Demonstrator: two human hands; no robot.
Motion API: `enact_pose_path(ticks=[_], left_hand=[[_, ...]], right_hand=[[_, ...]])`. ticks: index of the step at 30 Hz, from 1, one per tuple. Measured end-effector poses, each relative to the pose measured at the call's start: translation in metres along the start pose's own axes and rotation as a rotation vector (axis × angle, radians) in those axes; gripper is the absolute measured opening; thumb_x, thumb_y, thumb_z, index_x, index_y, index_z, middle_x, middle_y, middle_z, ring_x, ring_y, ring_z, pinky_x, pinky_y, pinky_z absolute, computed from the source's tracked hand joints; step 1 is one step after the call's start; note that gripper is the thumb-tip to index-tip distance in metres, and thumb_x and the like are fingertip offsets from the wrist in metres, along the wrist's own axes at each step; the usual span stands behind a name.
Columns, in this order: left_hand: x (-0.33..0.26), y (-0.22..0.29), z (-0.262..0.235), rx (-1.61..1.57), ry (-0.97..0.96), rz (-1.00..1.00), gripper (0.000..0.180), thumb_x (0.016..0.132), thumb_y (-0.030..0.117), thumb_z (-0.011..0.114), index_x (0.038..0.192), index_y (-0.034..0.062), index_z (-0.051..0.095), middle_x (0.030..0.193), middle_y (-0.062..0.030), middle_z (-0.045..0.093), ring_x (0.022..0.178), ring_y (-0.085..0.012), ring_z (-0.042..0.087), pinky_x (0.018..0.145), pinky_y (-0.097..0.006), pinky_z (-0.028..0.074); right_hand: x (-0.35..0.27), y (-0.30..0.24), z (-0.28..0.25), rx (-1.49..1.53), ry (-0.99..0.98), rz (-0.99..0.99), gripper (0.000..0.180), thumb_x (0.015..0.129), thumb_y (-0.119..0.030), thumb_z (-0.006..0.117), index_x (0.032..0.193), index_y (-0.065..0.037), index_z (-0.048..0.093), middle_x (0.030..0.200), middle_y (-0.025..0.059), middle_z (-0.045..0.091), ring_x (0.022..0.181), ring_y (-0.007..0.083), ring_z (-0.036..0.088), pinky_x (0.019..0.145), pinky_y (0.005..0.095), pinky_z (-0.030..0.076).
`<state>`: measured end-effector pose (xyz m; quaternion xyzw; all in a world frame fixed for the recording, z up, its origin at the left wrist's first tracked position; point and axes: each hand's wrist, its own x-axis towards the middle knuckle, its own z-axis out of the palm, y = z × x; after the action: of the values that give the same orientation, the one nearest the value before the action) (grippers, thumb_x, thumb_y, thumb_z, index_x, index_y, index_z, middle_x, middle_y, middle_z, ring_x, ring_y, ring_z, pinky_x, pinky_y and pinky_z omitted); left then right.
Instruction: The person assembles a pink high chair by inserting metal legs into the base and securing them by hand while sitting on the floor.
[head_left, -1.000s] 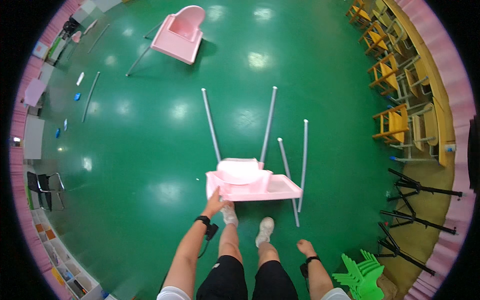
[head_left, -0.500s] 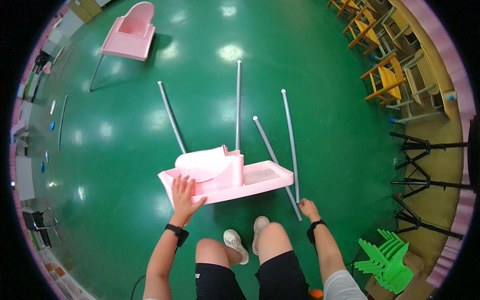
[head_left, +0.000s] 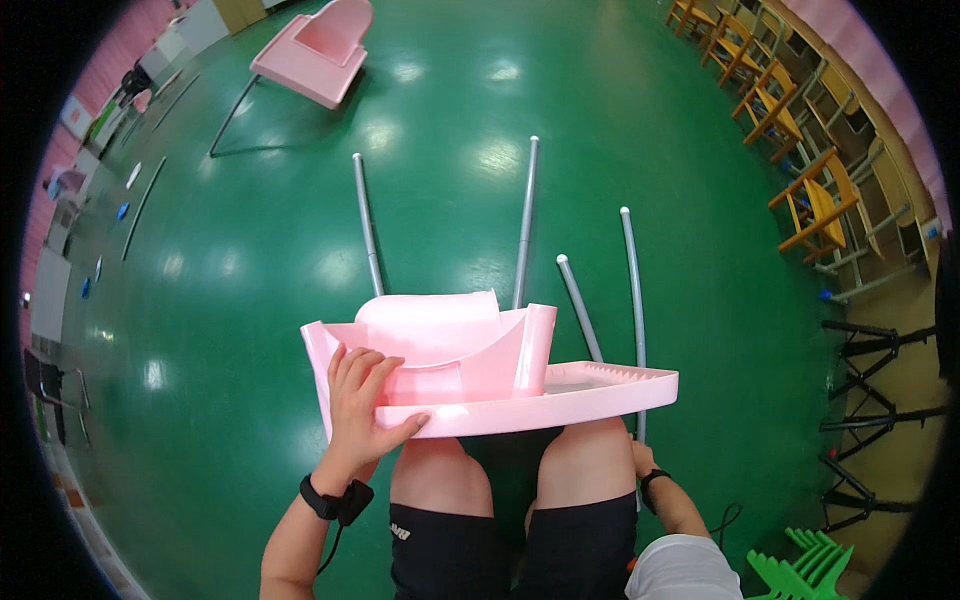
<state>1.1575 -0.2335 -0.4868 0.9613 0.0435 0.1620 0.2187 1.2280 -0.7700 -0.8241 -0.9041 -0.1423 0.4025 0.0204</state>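
A pink plastic high-chair seat [head_left: 440,385] lies tilted in front of my knees, its tray side [head_left: 600,402] reaching to the right. Two grey metal legs [head_left: 368,225] [head_left: 526,225] stick out from its far side. My left hand [head_left: 360,395] grips the seat's left part, thumb on the rim and fingers over the edge. To the right are two loose grey tubes: a shorter-looking tube [head_left: 578,305] runs behind the tray, and a longer tube [head_left: 634,290] passes behind it too. My right hand [head_left: 643,460], partly hidden by my knee, is closed at the longer tube's near end.
Another pink high chair [head_left: 315,60] stands at the far left on the green floor [head_left: 450,220]. Wooden chairs [head_left: 775,105] and black folded stands [head_left: 870,410] line the right side. Green plastic stools [head_left: 800,570] sit at the lower right. A thin tube [head_left: 145,208] lies at left.
The pink seat has come nearer to my body and tipped up, now overlapping my knees, with my left hand still on it. My right hand stays at the tube's near end. The view has shifted.
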Motion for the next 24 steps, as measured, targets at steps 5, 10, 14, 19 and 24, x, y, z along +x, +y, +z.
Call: enact_pose_path(ticks=[5, 10, 14, 19, 24], left_hand=[[-0.010, -0.005, -0.007, -0.046, 0.014, 0.017, 0.057, 0.063, 0.038, 0.074, 0.107, 0.0037, 0.058, 0.103, -0.0123, 0.053, 0.107, -0.0320, 0.048, 0.106, -0.052, 0.023], [-0.012, 0.000, -0.008, -0.055, 0.048, 0.037, 0.056, 0.069, 0.041, 0.071, 0.107, 0.0026, 0.057, 0.105, -0.0139, 0.052, 0.109, -0.0326, 0.046, 0.108, -0.051, 0.022], [-0.008, -0.001, -0.009, 0.040, -0.035, 0.086, 0.060, 0.073, 0.047, 0.066, 0.110, 0.0007, 0.055, 0.106, -0.0149, 0.052, 0.109, -0.0322, 0.045, 0.107, -0.051, 0.022], [-0.009, -0.011, -0.005, 0.019, -0.099, 0.073, 0.061, 0.074, 0.051, 0.065, 0.111, 0.0039, 0.055, 0.107, -0.0123, 0.052, 0.109, -0.0299, 0.045, 0.108, -0.050, 0.020], [-0.007, -0.009, -0.003, 0.004, -0.099, 0.044, 0.058, 0.073, 0.050, 0.065, 0.109, 0.0056, 0.057, 0.108, -0.0101, 0.054, 0.112, -0.0275, 0.045, 0.108, -0.049, 0.020]], right_hand=[[-0.030, -0.023, -0.042, 0.093, 0.201, 0.066, 0.034, 0.091, -0.026, 0.048, 0.103, 0.004, 0.039, 0.087, 0.0298, 0.061, 0.080, 0.0462, 0.060, 0.071, 0.0525, 0.048], [-0.049, 0.006, -0.138, 0.189, 0.598, -0.047, 0.027, 0.090, -0.023, 0.053, 0.099, 0.000, 0.041, 0.075, 0.0271, 0.060, 0.070, 0.0451, 0.059, 0.061, 0.0521, 0.047], [-0.069, 0.021, -0.241, 0.157, 0.763, -0.105, 0.026, 0.089, -0.023, 0.056, 0.096, 0.000, 0.046, 0.070, 0.0231, 0.059, 0.064, 0.0409, 0.059, 0.055, 0.0478, 0.045], [-0.100, -0.034, -0.342, 0.689, 0.861, -0.300, 0.021, 0.090, -0.021, 0.059, 0.094, -0.004, 0.048, 0.067, 0.0002, 0.051, 0.056, 0.0081, 0.049, 0.049, 0.0270, 0.042], [-0.153, -0.165, -0.445, 1.133, 0.643, -0.602, 0.030, 0.089, -0.015, 0.061, 0.112, -0.002, 0.048, 0.075, -0.0016, 0.048, 0.064, 0.0062, 0.051, 0.068, 0.0271, 0.053]])
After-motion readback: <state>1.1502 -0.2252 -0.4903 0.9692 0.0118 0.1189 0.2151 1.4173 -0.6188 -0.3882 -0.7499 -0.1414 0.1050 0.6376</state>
